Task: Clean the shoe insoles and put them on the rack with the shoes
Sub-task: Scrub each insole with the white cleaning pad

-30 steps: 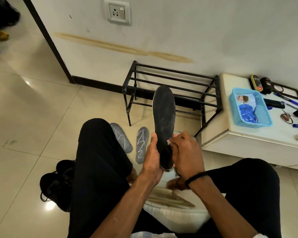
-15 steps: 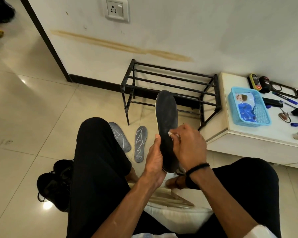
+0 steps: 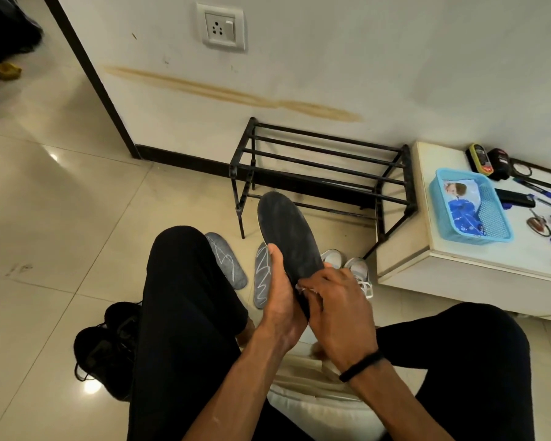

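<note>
A dark grey insole (image 3: 286, 237) is held upright over my lap, its toe pointing away and to the left. My left hand (image 3: 279, 297) grips its lower edge, thumb up along the left side. My right hand (image 3: 337, 308) presses a small white wipe (image 3: 303, 289) against the insole's heel part. Two grey insoles with white zigzag marks, the left grey insole (image 3: 228, 261) and the right grey insole (image 3: 262, 276), lie flat on the floor by my left knee. The black metal shoe rack (image 3: 318, 168) stands bare against the wall. White-grey shoes (image 3: 352, 268) sit behind my hands; black shoes (image 3: 109, 343) lie at the left.
A low white table (image 3: 458, 265) at the right carries a blue basket (image 3: 469, 206), pens and small tools. My legs in black trousers fill the lower frame. A white cushion (image 3: 318, 412) lies under me. The beige tiled floor stretches to the left.
The insole has tilted so its toe leans left and sits lower. My right hand has slid down from the middle of the insole toward its heel, uncovering the white-grey shoes behind.
</note>
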### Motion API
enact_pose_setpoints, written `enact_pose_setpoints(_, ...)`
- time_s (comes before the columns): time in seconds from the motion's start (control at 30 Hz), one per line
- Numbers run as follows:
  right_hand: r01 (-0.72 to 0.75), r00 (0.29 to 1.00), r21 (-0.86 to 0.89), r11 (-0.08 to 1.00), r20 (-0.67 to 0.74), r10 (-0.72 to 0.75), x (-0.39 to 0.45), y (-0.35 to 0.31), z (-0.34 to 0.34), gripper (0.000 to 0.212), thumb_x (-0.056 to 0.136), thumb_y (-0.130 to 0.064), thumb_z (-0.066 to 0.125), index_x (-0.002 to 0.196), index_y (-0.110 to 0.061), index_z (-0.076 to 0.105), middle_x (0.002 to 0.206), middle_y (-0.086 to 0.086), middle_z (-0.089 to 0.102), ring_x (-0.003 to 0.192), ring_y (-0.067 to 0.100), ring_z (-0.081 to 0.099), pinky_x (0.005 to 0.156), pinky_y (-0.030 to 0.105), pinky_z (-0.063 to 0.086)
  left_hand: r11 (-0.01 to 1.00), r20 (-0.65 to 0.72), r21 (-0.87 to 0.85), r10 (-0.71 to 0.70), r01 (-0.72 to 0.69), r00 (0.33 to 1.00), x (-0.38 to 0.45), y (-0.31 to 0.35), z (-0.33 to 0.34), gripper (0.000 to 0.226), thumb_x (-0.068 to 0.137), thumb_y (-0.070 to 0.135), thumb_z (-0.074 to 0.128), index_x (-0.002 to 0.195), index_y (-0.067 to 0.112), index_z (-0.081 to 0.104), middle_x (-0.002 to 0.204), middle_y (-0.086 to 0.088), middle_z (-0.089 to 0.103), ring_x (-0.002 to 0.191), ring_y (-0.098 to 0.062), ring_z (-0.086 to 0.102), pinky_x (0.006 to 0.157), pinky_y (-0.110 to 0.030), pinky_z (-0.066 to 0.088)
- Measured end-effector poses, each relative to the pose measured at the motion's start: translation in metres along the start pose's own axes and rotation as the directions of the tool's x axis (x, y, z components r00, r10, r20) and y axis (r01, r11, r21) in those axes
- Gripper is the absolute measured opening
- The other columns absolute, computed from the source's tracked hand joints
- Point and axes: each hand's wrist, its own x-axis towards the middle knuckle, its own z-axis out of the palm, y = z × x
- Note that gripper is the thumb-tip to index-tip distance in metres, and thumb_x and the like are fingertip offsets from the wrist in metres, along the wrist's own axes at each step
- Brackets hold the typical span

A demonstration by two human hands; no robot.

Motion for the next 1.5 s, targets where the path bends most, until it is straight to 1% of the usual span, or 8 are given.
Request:
enact_pose_setpoints(0.3, -0.141, 0.987, 0.019, 0.990, -0.071, 0.142, 0.040, 0.015, -0.001, 0.009, 0.091, -0.022, 0.071, 0.097, -0.020, 0.077, 0.088, -0.001, 0.066, 0.086, 0.018, 0.058, 0.074, 0.036, 0.054, 0.989, -0.019, 0.145, -0.016, 0.019, 1.000, -0.009, -0.007, 0.006, 0.082, 0.088, 0.082, 0.025, 0.131, 0.024, 0.066, 0.124, -0.006, 0.073, 0.116, -0.019, 0.070, 0.103, -0.039, 0.052)
enact_pose_setpoints(0.5, -0.060, 0.998, 0.106, 0.993, 0.030, 0.057, 0.004, 0.006, -0.001, 0.012, 0.091, -0.022, 0.070, 0.096, -0.029, 0.078, 0.087, -0.008, 0.067, 0.084, 0.009, 0.056, 0.079, 0.020, 0.045, 0.989, -0.039, 0.147, -0.025, 0.030, 0.999, -0.012, -0.008, 0.004, 0.080, 0.092, 0.077, 0.031, 0.122, 0.014, 0.069, 0.118, -0.011, 0.075, 0.109, -0.021, 0.072, 0.096, -0.035, 0.051)
enact_pose_setpoints(0.67, -0.160, 0.986, -0.006, 0.987, -0.046, 0.159, 0.034, 0.024, -0.006, 0.011, 0.093, -0.032, 0.068, 0.099, -0.030, 0.077, 0.090, -0.005, 0.064, 0.088, 0.015, 0.057, 0.070, 0.034, 0.054, 0.969, -0.041, 0.247, -0.009, 0.019, 0.999, -0.014, -0.014, 0.009, 0.078, 0.092, 0.079, 0.027, 0.131, 0.025, 0.067, 0.122, -0.008, 0.074, 0.118, -0.022, 0.069, 0.111, -0.048, 0.047)
enact_pose_setpoints(0.8, -0.228, 0.971, 0.016, 0.974, -0.074, 0.228, 0.053, 0.025, -0.010, 0.013, 0.093, -0.030, 0.068, 0.102, -0.027, 0.076, 0.094, -0.003, 0.065, 0.091, 0.017, 0.058, 0.074, 0.033, 0.052, 0.966, -0.009, 0.255, -0.047, 0.047, 0.999, -0.015, -0.012, 0.006, 0.078, 0.088, 0.086, 0.023, 0.106, 0.035, 0.079, 0.121, -0.019, 0.072, 0.117, -0.033, 0.068, 0.108, -0.058, 0.048)
enact_pose_setpoints(0.93, -0.112, 0.994, 0.027, 0.993, 0.010, 0.112, 0.033, 0.002, -0.005, 0.011, 0.094, -0.029, 0.066, 0.096, -0.028, 0.077, 0.090, -0.005, 0.064, 0.087, 0.013, 0.057, 0.076, 0.031, 0.054, 0.980, -0.047, 0.197, -0.029, 0.038, 0.998, -0.011, -0.010, 0.000, 0.081, 0.089, 0.083, 0.028, 0.132, 0.026, 0.067, 0.125, -0.006, 0.072, 0.120, -0.020, 0.067, 0.112, -0.044, 0.046)
enact_pose_setpoints(1.17, -0.061, 0.998, -0.021, 0.998, -0.019, 0.060, 0.044, 0.013, -0.010, 0.013, 0.094, -0.029, 0.065, 0.102, -0.029, 0.075, 0.093, -0.006, 0.062, 0.091, 0.013, 0.056, 0.074, 0.031, 0.051, 0.970, 0.016, 0.241, -0.039, 0.034, 0.999, -0.015, -0.011, 0.006, 0.069, 0.097, 0.073, 0.023, 0.122, 0.030, 0.071, 0.116, -0.007, 0.076, 0.109, -0.020, 0.072, 0.106, -0.045, 0.051)
enact_pose_setpoints(1.3, -0.251, 0.965, -0.022, 0.968, -0.087, 0.249, 0.072, 0.024, -0.014, 0.014, 0.093, -0.030, 0.067, 0.104, -0.029, 0.075, 0.101, -0.004, 0.067, 0.094, 0.015, 0.062, 0.071, 0.028, 0.050, 0.958, 0.063, 0.283, -0.074, 0.053, 0.995, -0.015, -0.012, 0.009, 0.086, 0.092, 0.080, 0.023, 0.104, 0.015, 0.078, 0.088, -0.016, 0.070, 0.074, -0.027, 0.068, 0.074, -0.037, 0.057)
enact_pose_setpoints(1.5, -0.156, 0.988, 0.076, 0.985, 0.030, 0.154, 0.046, -0.003, -0.003, 0.013, 0.095, -0.028, 0.064, 0.102, -0.025, 0.075, 0.098, -0.001, 0.062, 0.090, 0.013, 0.058, 0.081, 0.031, 0.053, 0.972, 0.075, 0.235, -0.016, -0.002, 0.997, -0.014, -0.014, 0.000, 0.062, 0.102, 0.064, 0.023, 0.134, 0.028, 0.061, 0.118, -0.002, 0.076, 0.111, -0.013, 0.071, 0.083, -0.027, 0.059)
